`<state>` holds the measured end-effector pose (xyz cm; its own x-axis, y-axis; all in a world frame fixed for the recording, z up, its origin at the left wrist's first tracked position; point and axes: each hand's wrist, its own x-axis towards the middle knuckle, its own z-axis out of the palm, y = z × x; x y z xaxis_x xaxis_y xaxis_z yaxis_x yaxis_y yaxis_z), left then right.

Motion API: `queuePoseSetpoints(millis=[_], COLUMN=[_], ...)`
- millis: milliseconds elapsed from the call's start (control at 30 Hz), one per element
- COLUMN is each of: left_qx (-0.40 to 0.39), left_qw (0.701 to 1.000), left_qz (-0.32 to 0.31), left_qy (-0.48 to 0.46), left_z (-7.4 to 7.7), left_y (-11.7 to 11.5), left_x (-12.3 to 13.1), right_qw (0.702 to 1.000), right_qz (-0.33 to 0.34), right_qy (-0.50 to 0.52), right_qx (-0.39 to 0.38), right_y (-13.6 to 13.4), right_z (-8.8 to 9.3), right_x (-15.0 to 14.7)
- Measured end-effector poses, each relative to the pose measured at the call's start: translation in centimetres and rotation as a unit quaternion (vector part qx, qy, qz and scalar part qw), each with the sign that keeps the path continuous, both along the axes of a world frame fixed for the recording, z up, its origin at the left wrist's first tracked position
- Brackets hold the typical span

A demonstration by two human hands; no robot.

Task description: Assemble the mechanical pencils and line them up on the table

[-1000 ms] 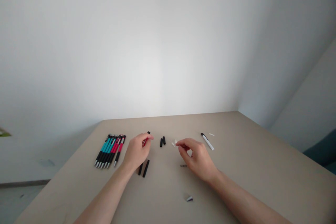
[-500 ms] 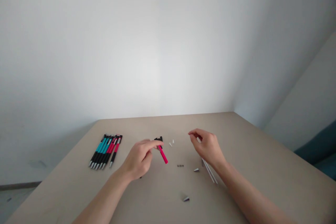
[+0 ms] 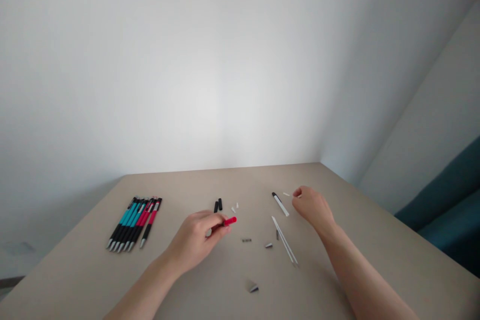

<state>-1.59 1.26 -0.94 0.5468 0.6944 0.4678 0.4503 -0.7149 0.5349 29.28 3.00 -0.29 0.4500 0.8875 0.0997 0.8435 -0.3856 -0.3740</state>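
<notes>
My left hand (image 3: 202, 235) is closed in a pinch around a red pen barrel (image 3: 229, 221), whose end points right past the fingertips. Over the right part of the table, my right hand (image 3: 309, 207) has its fingers curled together; what they hold, if anything, is hidden. Just left of its fingertips is a small white piece (image 3: 286, 194). A white pen barrel with a black clip end (image 3: 280, 204) lies nearby. Two thin white refills (image 3: 285, 242) rest below it, beside a small spring (image 3: 277, 235).
Several blue and red pens (image 3: 131, 225) lie in a row at the left. Around the middle are two black grips (image 3: 218, 205), two tiny white parts (image 3: 235, 208), small springs (image 3: 246, 240) and two silver cone tips (image 3: 269, 245), one nearer me. Walls border the table (image 3: 210, 295).
My right hand has moved right, uncovering the white barrel and refills. My left hand has turned the red barrel from slanting downward to nearly level. The camera view has shifted slightly right.
</notes>
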Motion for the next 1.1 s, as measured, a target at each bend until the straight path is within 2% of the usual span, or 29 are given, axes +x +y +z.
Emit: queuePoseSetpoints(millis=[167,367,567,767,900,1000,1100], left_qx=[-0.013,-0.014,-0.012,-0.011,-0.01,-0.007,-0.003], left_qw=[1.0,1.0,1.0,1.0,1.0,0.999,0.999], left_qz=[0.001,0.006,0.008,0.007,0.009,0.013,0.013], left_qy=[-0.008,0.007,0.007,0.017,0.024,0.03,0.032], left_z=[-0.2,-0.3,-0.5,-0.2,-0.3,-0.3,-0.2], left_y=[-0.2,-0.1,-0.1,-0.3,-0.2,-0.3,-0.3], left_x=[0.1,0.2,0.1,0.2,0.1,0.1,0.0], right_qw=[1.0,0.999,0.994,0.994,0.995,0.995,0.991], right_qz=[0.0,-0.001,0.018,0.022,0.031,0.063,0.129], right_qy=[0.006,0.025,0.041,0.044,0.038,0.032,0.027], right_qx=[-0.01,0.036,0.096,0.096,0.087,0.076,0.038], right_y=[0.7,1.4,1.6,1.4,1.1,0.7,0.2], right_z=[-1.4,-2.2,-1.9,-2.0,-1.3,-0.4,0.1], right_x=[0.3,0.3,0.1,-0.3,-0.9,-1.9,-2.9])
